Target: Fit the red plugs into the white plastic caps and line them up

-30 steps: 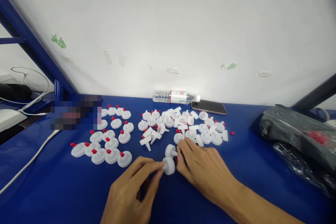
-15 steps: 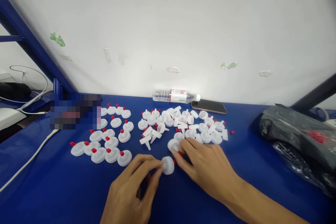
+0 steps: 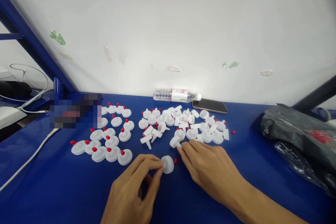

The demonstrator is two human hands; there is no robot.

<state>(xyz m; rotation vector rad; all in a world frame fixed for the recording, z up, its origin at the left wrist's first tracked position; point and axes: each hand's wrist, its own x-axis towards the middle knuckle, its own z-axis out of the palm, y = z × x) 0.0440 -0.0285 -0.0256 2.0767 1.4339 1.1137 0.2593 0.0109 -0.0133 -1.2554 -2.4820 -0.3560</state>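
Note:
My left hand pinches a white round plastic cap between thumb and fingertips, low on the blue table. A small red plug sits at that cap's right side. My right hand lies just right of it, fingers stretched toward another white cap at its fingertips; I cannot tell if it grips it. Beyond lies a loose heap of white caps, white tubes and red plugs. To the left stand several white caps fitted with red plugs.
A water bottle lies by the white wall, a dark phone beside it. A black plastic bag with red pieces sits at the right. White cables run along the left. The blue table fills the foreground.
My right hand has slid up and away from the held cap toward the heap, pushing or following another white cap. The left hand has kept its pinch, almost still.

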